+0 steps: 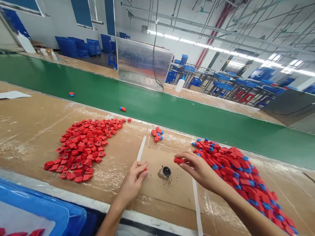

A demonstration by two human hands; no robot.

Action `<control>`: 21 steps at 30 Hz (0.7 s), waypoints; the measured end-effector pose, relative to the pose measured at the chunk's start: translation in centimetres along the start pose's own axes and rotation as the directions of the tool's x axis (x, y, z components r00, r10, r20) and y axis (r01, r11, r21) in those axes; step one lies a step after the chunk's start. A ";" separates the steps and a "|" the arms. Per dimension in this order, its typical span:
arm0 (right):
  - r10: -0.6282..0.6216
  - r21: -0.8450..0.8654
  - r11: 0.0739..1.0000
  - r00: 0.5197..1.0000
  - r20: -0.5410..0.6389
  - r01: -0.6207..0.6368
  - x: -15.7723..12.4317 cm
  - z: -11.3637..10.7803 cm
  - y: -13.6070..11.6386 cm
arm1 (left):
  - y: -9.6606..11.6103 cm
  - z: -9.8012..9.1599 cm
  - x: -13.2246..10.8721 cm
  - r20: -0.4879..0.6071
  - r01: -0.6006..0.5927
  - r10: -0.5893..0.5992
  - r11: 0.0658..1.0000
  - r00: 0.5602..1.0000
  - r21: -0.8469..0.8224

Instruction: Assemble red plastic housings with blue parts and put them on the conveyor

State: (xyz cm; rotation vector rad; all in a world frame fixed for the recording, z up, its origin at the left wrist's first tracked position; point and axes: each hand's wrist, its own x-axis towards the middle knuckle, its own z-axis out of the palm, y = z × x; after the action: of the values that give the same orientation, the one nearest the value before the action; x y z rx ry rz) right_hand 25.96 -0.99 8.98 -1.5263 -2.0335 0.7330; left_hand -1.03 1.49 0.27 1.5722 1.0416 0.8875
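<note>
Right hand [201, 170] pinching narrowly, thumb against fingertips, on a red plastic piece [178, 161], hovering above a brown cardboard sheet [169, 193]. Left hand [133, 183] curling narrowly around a small red piece [145, 169], only its tip showing, just beside a white plastic strip [141, 148]. Sitting between the hands: a small round jar [165, 172] with a dark centre, dark specks scattering around it on the sheet. Spreading to the left: a heap of red pieces [83, 147], their square recesses showing, any lettering too small to read. Rising just past the right hand: a heap of red pieces with blue parts [241, 180]. Lying near the far edge of the wooden bench [128, 136]: a small cluster of red-and-blue pieces [157, 134], with bare bench stretching between it and the left heap. Running beyond that edge: a green conveyor belt [157, 111], carrying two red-and-blue pieces [122, 109]. Sitting below the near edge: a blue bin [41, 213] holding red pieces.
</note>
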 end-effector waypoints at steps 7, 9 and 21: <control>-0.017 -0.152 0.988 0.999 -0.034 0.012 -2.0 2.2 -0.1 | 0.7 1.5 -0.6 0.035 0.119 -0.115 0.983 0.993 -0.139; -0.036 -0.182 0.983 0.998 -0.058 0.025 -2.2 2.6 0.1 | 0.7 1.8 -0.7 0.036 0.159 -0.155 0.966 0.987 -0.202; -0.120 -0.274 0.956 0.992 -0.027 0.108 -1.6 3.1 -0.3 | 0.2 2.0 -1.0 0.010 0.195 -0.204 0.916 0.979 -0.350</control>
State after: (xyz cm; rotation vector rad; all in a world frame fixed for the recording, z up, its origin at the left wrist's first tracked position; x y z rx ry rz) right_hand 24.12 -2.95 6.77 -1.5381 -2.2401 0.3833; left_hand 0.52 -0.15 -0.06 1.1382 0.9814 0.8978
